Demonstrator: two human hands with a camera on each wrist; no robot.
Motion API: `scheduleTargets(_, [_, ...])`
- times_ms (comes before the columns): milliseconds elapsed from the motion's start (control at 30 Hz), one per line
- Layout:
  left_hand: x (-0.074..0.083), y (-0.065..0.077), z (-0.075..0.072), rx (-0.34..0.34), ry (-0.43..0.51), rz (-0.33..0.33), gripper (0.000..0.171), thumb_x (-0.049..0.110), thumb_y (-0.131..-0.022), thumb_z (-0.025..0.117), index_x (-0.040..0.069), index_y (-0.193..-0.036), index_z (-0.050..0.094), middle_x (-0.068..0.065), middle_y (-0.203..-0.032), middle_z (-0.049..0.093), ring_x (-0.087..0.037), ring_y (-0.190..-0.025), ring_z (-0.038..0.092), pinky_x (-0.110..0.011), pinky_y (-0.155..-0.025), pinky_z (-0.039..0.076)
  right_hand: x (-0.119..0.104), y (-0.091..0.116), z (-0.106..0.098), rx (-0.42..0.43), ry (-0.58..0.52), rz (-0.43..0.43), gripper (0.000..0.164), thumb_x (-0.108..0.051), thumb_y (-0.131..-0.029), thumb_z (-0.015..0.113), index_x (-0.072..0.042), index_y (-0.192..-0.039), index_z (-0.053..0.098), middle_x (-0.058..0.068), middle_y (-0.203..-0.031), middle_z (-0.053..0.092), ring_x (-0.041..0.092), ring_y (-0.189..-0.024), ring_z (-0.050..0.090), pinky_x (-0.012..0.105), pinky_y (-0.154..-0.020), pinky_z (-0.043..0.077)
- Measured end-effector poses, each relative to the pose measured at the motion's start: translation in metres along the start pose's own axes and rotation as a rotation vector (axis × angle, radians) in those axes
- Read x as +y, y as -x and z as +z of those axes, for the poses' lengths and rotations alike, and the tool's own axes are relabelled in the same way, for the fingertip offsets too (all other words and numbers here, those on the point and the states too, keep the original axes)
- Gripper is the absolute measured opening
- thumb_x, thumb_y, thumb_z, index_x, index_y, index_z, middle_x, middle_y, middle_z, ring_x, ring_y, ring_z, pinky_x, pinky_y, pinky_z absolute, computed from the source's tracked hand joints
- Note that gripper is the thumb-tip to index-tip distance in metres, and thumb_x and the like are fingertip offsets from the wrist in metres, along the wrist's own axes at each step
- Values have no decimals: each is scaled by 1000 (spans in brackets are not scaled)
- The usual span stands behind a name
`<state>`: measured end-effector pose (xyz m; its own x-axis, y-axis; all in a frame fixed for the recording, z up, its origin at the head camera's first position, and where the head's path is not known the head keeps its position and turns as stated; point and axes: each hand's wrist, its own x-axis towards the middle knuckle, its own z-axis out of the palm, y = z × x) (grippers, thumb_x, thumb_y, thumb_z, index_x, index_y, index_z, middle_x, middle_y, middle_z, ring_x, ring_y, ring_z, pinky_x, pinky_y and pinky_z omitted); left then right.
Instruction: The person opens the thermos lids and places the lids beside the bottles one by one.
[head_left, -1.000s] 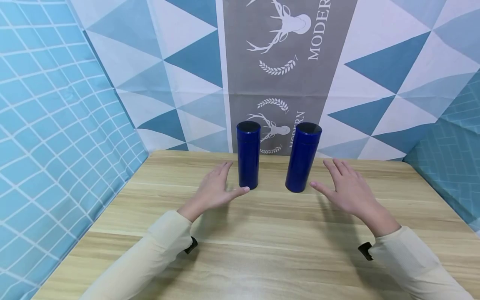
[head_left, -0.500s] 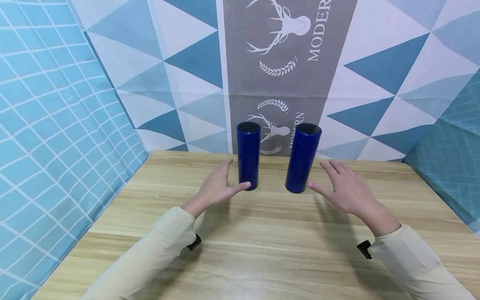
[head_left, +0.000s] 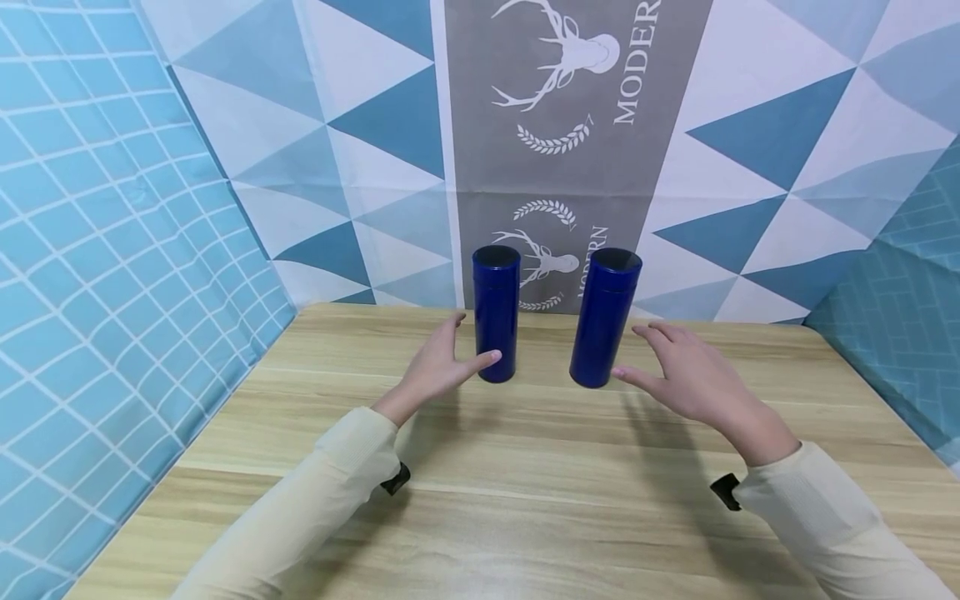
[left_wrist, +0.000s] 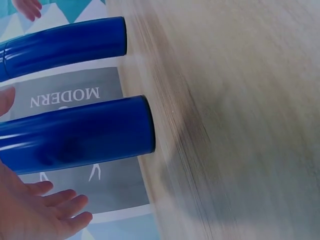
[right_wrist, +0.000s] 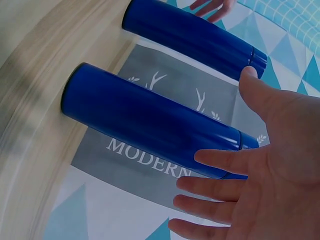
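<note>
Two dark blue cylindrical flasks stand upright side by side on the wooden table. Beside the left flask (head_left: 497,312) is my left hand (head_left: 435,367), its thumb in front of the flask and its fingers spread on the outer side. To the right of the right flask (head_left: 602,321), my right hand (head_left: 697,379) has its thumb and fingers apart, facing the flask. In the left wrist view the nearer flask (left_wrist: 85,134) lies between thumb and fingers without being gripped. The right wrist view shows the palm (right_wrist: 300,135) turned toward the nearer flask (right_wrist: 145,117), fingers extended.
The light wooden table (head_left: 480,508) ends at a back wall covering (head_left: 390,108) with triangles, a grey deer panel and lettering. A light blue grid-patterned sheet (head_left: 105,250) hangs at the left. Darker teal sheeting (head_left: 892,325) borders the table's right side.
Both hands have drawn slightly closer to the flasks. My left hand shifted right and its thumb rose a little across the left flask; my right hand moved slightly left. The flasks stayed put.
</note>
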<state>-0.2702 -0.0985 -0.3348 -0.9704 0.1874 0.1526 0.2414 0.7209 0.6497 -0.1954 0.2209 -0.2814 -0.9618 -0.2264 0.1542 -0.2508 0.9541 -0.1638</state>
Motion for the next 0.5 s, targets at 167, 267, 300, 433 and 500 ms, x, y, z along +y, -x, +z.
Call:
scheduleTargets(167, [1, -3, 1, 17, 70, -32, 94, 63, -81, 63, 9, -149, 28, -14, -152, 40, -31, -139, 41, -53, -111, 38, -3, -1, -2, 5, -11, -19, 79, -59, -90, 54, 1, -140, 44, 27, -143, 46, 48, -130, 44, 64, -104, 38])
scheduleTargets(267, [2, -6, 2, 24, 109, -46, 93, 62, -81, 62, 8, -149, 28, -14, -150, 41, -32, -138, 42, -52, -110, 40, -4, -2, -3, -3, -22, -24, 79, -59, -90, 54, 1, -140, 44, 27, -141, 49, 47, -129, 46, 63, -102, 40])
scheduleTargets(300, [3, -7, 2, 27, 120, -48, 92, 62, -81, 63, 8, -149, 28, -14, -150, 41, -32, -137, 43, -52, -110, 40, -4, -3, -3, -8, -28, -26, 77, -58, -90, 55, 0, -140, 45, 27, -140, 50, 47, -128, 47, 63, -102, 41])
scheduleTargets(433, [5, -11, 4, 42, 158, -54, 88, 58, -82, 64, 8, -147, 31, -15, -147, 44, -31, -135, 45, -51, -109, 41, -5, -4, -3, -20, -60, -43, 75, -57, -90, 55, -2, -140, 46, 26, -138, 53, 45, -126, 50, 63, -100, 42])
scheduleTargets(500, [6, -14, 6, 52, 181, -50, 85, 56, -83, 64, 7, -145, 33, -16, -146, 46, -31, -134, 46, -50, -108, 42, -6, -4, -3, -28, -80, -49, 76, -59, -90, 54, -2, -139, 47, 25, -137, 53, 45, -127, 50, 63, -100, 42])
